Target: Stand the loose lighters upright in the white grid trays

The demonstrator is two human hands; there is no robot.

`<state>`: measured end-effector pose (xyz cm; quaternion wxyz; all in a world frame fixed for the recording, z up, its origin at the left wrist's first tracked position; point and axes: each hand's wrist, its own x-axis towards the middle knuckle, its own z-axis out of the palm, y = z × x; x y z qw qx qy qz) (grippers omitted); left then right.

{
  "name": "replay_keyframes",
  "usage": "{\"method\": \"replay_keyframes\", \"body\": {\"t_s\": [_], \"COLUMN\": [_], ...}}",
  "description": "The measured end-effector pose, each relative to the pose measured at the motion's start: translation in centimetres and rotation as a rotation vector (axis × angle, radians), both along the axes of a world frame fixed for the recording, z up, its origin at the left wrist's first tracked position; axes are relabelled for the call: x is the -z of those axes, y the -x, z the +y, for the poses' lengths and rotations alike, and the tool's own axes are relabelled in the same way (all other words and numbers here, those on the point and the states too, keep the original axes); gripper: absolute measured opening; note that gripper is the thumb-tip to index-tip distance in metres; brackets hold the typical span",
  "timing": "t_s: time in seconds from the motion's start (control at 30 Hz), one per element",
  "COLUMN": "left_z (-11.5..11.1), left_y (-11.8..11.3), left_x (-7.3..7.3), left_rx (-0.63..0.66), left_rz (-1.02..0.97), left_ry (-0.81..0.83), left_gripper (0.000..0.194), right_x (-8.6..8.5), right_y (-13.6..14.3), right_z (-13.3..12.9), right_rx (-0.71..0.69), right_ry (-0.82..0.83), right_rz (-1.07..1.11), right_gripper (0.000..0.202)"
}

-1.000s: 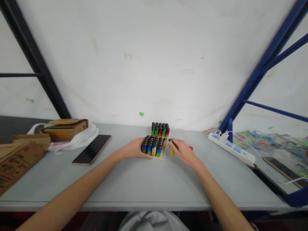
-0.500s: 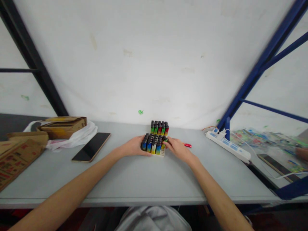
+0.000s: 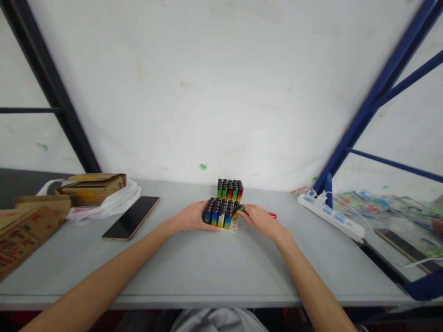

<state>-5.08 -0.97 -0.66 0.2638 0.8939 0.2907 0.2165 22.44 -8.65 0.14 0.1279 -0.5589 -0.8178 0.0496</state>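
Note:
Several blue and yellow lighters with black tops (image 3: 218, 213) stand in rows in a pale tray (image 3: 234, 226), whose front right corner shows bare slots. My left hand (image 3: 194, 216) is wrapped round the tray's left side. At the right side, my right hand (image 3: 252, 216) pinches a single tilted lighter (image 3: 239, 208) with a dark top. Right behind stands a second block of lighters (image 3: 230, 188) in green, red and yellow. A red object (image 3: 272, 215) lies beside my right hand, partly hidden by it.
A black phone (image 3: 132, 217) lies at the left, near a cardboard box (image 3: 93, 190) on a white plastic bag and a torn carton (image 3: 32, 230). At the right are a white power strip (image 3: 331, 216), another phone (image 3: 406, 249) and plastic bags; part of another person's hand shows there.
The view has tipped up slightly, so everything sits lower in it. The lighter in my right hand has tilted over more, and less of it covers the tray's front right slots.

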Motion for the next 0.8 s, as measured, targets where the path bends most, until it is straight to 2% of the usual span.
{"method": "replay_keyframes", "body": {"t_s": [0.2,0.3,0.37,0.43,0.5,0.57,0.67,0.8], "left_z": [0.3,0.3,0.3,0.3,0.2,0.2,0.0,-0.2], "left_y": [0.1,0.1,0.1,0.1,0.1,0.1,0.1,0.1], "left_x": [0.3,0.3,0.3,0.2,0.1,0.0,-0.2,-0.3], "left_rx": [-0.004,0.000,0.003,0.005,0.010,0.011,0.008,0.017], "left_rz": [0.013,0.004,-0.006,-0.004,0.006,0.015,0.025,0.021], "left_ry": [-0.031,-0.032,-0.027,-0.014,-0.001,0.005,0.011,0.012], "left_gripper": [0.081,0.079,0.080,0.082,0.082,0.082,0.081,0.079], "right_x": [0.0,0.1,-0.1,-0.1,0.2,0.9,2.0,2.6], "right_y": [1.6,1.3,-0.1,-2.4,-5.1,-7.3,-9.2,-9.5], "right_z": [-0.3,-0.3,-0.3,-0.2,0.1,0.4,1.1,1.7], "right_rx": [0.049,0.015,-0.023,-0.005,0.075,0.139,0.172,0.105], "right_ry": [0.056,0.057,0.015,-0.081,-0.188,-0.220,-0.123,-0.037], "right_rz": [-0.052,-0.008,0.065,0.136,0.190,0.197,0.200,0.236], "right_gripper": [0.029,0.027,0.035,0.041,0.034,0.027,0.034,0.025]}}
